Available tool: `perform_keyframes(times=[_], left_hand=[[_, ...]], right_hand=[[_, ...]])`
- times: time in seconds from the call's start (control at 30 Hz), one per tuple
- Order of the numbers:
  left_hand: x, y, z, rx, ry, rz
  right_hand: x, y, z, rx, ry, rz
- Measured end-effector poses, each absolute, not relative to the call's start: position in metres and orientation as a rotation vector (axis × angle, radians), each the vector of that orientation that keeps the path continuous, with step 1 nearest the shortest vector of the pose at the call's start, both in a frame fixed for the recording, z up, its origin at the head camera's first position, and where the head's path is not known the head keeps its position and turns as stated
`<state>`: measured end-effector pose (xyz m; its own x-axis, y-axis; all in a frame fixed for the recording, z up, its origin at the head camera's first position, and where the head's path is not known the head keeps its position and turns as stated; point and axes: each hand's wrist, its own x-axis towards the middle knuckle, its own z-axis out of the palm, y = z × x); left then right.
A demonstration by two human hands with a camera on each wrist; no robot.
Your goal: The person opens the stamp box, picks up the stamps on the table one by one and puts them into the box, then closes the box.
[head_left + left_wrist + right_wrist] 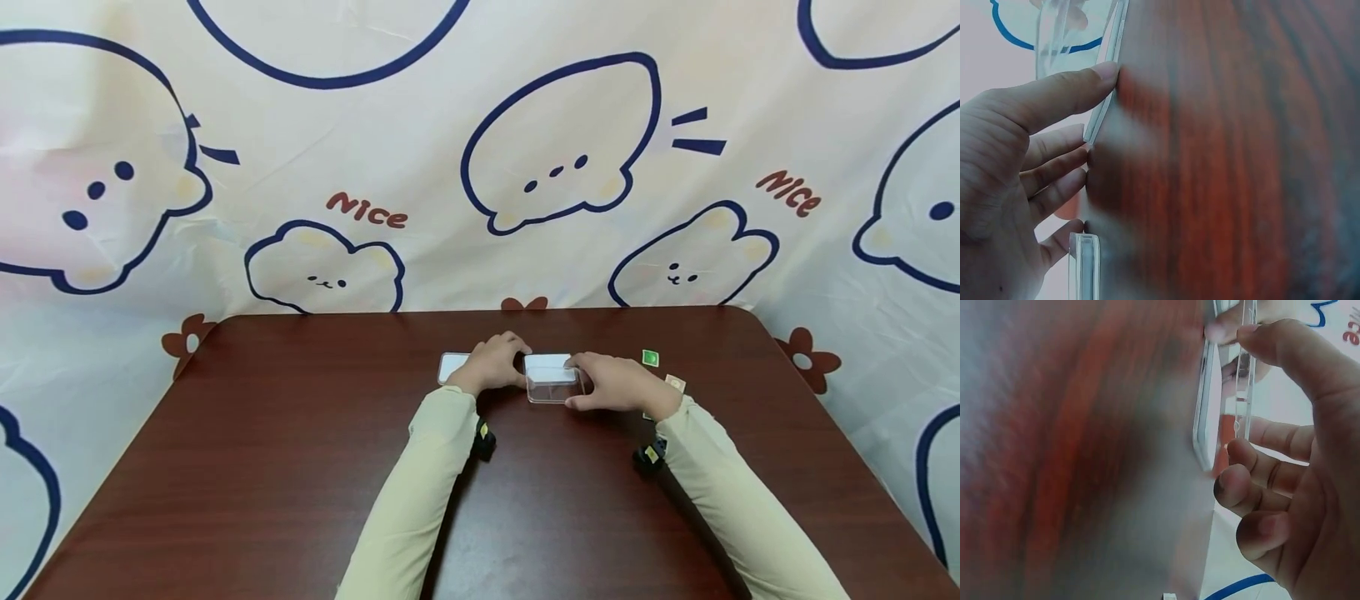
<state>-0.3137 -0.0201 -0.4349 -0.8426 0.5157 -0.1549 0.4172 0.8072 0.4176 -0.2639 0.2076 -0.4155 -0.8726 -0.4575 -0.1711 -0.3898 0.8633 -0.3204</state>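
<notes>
My left hand grips the left end of a flat clear case with a white inside, thumb at the near side and fingers behind. The case lies low at the tabletop. In the right wrist view, my right hand pinches a thin transparent lid between thumb and fingers. The lid stands slightly apart from the white case, above it. From the head, the clear lid overlaps the near part of the case. A second white case lies beside my left hand, partly covered by it.
A small green card and a beige card lie right of my right hand; another card is mostly hidden under that wrist. The brown table ends at a printed cloth behind.
</notes>
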Motion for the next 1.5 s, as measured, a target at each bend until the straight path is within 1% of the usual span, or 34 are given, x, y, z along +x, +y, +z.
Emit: perform_keyframes(times=[0.5, 0.77, 0.97, 1.23, 1.5], left_hand=[[-0.309, -0.027, -0.435, 0.706, 2.721, 0.576], [-0.31, -0.028, -0.436, 0.7, 2.717, 0.576], [-0.31, -0.025, -0.436, 0.709, 2.71, 0.589], [-0.309, -0.02, -0.437, 0.725, 2.707, 0.573], [-0.31, -0.019, -0.43, 0.726, 2.707, 0.57]], right_hand=[[-0.227, 0.207, -0.419, -0.772, 2.77, -0.429], [-0.216, 0.212, -0.428, -0.761, 2.738, -0.418], [-0.207, 0.213, -0.428, -0.764, 2.732, -0.399], [-0.2, 0.215, -0.432, -0.778, 2.774, -0.36], [-0.199, 0.213, -0.428, -0.813, 2.803, -0.311]])
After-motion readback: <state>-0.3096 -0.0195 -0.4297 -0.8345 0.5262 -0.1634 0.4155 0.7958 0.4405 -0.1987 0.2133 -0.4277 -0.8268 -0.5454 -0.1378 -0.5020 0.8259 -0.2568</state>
